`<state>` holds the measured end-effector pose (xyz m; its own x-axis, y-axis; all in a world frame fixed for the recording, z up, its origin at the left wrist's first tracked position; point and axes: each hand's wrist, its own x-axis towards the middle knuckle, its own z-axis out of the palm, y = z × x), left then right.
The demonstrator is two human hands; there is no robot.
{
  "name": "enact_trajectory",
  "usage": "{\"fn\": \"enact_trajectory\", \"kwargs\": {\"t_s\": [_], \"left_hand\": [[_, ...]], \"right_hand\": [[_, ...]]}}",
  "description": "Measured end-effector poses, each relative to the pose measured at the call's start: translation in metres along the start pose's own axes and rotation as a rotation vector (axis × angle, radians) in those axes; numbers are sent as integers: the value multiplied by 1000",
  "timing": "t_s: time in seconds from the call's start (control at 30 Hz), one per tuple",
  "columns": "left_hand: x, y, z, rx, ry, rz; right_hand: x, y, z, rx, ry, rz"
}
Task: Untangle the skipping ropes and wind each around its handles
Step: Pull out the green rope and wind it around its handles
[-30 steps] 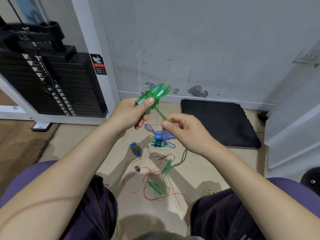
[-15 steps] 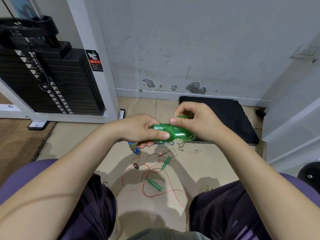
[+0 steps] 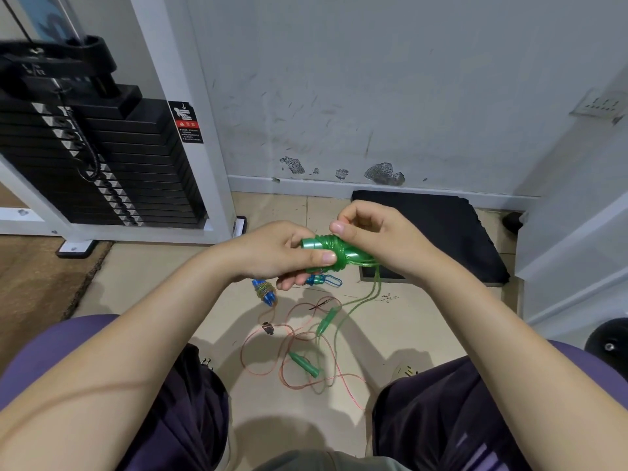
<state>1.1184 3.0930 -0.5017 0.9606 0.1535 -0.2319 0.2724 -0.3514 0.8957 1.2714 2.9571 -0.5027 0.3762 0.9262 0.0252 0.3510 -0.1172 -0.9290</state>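
Two bare hands closed on one bundle: left hand [image 3: 278,253] gripping the pair of glossy green plastic handles [image 3: 319,246] with thumb on top and fingers curled underneath, right hand [image 3: 377,239] pinching the translucent green cord [image 3: 334,248] coiled around them, above the floor between the knees. Two strands of that cord [image 3: 365,297] hanging down from the bundle to the beige tiled floor [image 3: 163,283]. On the floor below: two loose green cone-shaped handles [image 3: 304,364], one thin pink rope [image 3: 299,334] in tangled loops, one small dark piece [image 3: 267,328] on that rope, hard to identify. One blue-handled rope already wound [image 3: 264,292], a second blue bundle [image 3: 321,280] mostly hidden behind the left fingers. Further out, one black foam mat [image 3: 441,232] against the wall, one black weight stack [image 3: 102,164] at the left, cut off by the edge.
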Motion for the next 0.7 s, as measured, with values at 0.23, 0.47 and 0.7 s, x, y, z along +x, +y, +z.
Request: {"fn": "enact_trajectory", "kwargs": {"t_s": [0.23, 0.47, 0.7], "left_hand": [[2, 1, -2, -165, 126, 66], [7, 0, -7, -286, 334, 96], [11, -12, -20, -351, 600, 12]], "right_hand": [[0, -1, -4, 448, -47, 89], [0, -4, 9, 438, -57, 68], [-6, -11, 10, -116, 79, 112]]}}
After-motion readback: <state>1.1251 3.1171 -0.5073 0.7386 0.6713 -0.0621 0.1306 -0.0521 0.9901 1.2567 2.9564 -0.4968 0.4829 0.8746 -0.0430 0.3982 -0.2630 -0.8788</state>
